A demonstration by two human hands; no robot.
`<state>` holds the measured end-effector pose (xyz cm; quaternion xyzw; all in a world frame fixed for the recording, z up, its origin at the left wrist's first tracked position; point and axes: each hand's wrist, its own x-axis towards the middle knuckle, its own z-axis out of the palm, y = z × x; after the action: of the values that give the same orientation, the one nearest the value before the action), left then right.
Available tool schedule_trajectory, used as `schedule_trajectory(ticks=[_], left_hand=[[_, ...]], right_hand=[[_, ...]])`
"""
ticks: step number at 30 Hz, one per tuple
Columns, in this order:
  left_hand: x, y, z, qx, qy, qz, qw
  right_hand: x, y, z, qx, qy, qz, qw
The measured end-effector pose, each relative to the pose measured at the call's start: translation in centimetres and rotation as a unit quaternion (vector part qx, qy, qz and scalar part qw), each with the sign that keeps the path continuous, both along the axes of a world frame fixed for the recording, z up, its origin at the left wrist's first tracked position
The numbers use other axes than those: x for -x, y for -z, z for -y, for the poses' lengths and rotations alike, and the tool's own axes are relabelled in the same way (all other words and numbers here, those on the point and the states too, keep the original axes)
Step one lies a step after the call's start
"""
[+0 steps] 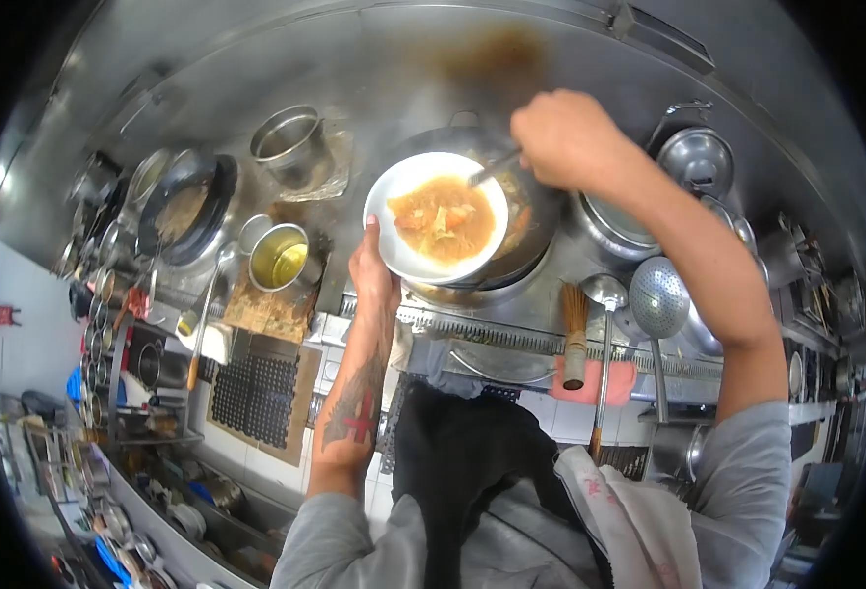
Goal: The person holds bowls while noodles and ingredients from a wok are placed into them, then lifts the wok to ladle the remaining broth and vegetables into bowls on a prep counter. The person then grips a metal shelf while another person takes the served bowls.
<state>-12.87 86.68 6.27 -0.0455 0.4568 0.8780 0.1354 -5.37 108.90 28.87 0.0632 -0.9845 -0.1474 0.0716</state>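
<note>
My left hand (374, 277) clamps a round white bowl (381, 201) of chunky soup (443, 224). Right hand (568, 139) grips a metal utensil (495, 168).

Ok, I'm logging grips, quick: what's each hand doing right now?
Left hand: holding the white bowl at its rim.
Right hand: closed around a utensil handle.

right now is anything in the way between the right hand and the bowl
Nothing visible blocks it; only the utensil held in the right hand reaches across to the bowl, held by the left hand.
</note>
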Motion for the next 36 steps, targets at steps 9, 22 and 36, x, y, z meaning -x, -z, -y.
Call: schedule_trajectory(ticks=[9, 22, 36], left_hand=[[-7.7, 2.6, 9.5, -0.008, -0.106, 0.048, 0.993], [-26.6, 7.7, 36.6, 0.027, -0.348, 0.048, 0.936], [-58.9, 14.9, 67.1, 0.1, -0.645, 0.122, 0.747]], right_hand=[[-2.2, 0.4, 3.2, 0.18, -0.121, -0.035, 0.976], [-9.2, 20.9, 32.3, 0.553, -0.17, 0.245, 0.778], [-26.5, 36.5, 79.9, 0.501, -0.196, 0.589, 0.603]])
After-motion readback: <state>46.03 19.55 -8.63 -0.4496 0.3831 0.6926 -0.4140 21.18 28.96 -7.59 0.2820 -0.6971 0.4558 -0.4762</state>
